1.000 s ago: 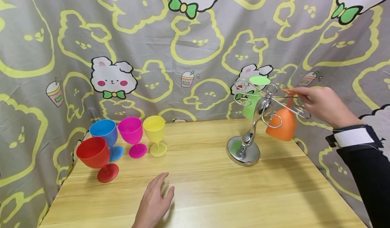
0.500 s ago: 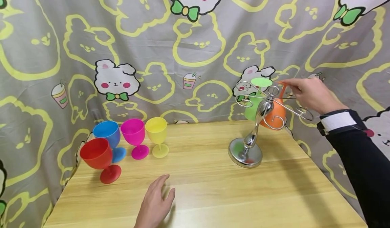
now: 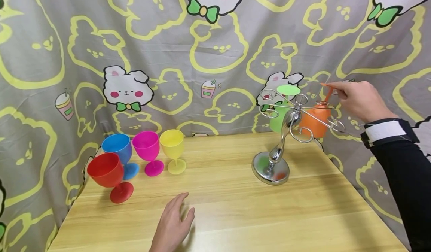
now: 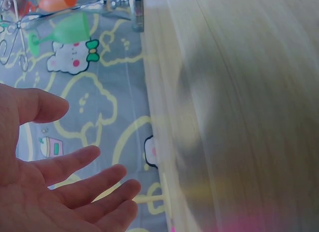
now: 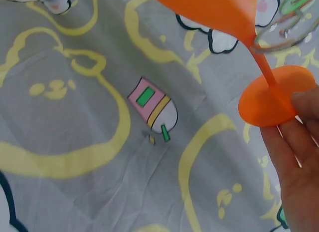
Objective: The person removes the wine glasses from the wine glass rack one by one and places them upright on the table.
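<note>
No text, brand, number or sign can be read in any view. The far grey fabric curtain with yellow outline drawings (image 3: pixel 182 53) carries printed pink-and-white drink cups with green straws (image 3: pixel 207 89), each with a label-like green rectangle (image 5: pixel 145 97) on its side; no lettering can be made out there, even in the right wrist view. The white band on the black strap (image 3: pixel 385 130) at right shows no legible marking.
</note>
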Demonstrator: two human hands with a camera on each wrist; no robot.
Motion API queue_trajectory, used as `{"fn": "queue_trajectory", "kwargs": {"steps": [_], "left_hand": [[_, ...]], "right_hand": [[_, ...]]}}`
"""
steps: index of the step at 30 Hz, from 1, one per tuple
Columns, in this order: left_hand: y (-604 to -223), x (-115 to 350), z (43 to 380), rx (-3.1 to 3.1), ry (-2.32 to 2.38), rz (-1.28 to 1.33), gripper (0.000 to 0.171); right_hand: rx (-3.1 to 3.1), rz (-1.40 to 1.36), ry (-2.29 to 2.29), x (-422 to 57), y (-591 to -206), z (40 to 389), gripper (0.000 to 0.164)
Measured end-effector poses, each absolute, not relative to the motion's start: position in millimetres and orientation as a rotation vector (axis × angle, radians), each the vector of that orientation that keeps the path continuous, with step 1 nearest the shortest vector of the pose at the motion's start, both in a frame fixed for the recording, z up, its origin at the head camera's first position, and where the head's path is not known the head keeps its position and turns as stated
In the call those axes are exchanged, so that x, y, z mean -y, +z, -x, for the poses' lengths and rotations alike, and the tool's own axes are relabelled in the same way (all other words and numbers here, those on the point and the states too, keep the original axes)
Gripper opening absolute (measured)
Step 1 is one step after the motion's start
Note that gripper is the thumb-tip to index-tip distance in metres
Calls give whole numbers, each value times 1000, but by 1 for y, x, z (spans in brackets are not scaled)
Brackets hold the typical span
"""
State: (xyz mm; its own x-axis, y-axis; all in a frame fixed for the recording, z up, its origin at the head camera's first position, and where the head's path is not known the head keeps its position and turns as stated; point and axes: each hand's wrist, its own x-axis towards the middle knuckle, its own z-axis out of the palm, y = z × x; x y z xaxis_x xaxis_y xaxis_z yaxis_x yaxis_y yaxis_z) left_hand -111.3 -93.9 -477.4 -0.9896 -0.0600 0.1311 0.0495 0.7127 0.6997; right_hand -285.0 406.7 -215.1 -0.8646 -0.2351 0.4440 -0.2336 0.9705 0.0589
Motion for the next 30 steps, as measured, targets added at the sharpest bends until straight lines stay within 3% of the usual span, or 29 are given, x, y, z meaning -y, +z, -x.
{"fn": "queue_trajectory", "kwargs": {"steps": [12, 30], "left_hand": [[-479, 95, 112, 2788, -1149, 5, 50], [-478, 92, 113, 2759, -1153, 10, 49]], "right_hand": [[2372, -370, -216, -412, -188, 241, 40], [2121, -556, 93, -306, -140, 159, 30]]}}
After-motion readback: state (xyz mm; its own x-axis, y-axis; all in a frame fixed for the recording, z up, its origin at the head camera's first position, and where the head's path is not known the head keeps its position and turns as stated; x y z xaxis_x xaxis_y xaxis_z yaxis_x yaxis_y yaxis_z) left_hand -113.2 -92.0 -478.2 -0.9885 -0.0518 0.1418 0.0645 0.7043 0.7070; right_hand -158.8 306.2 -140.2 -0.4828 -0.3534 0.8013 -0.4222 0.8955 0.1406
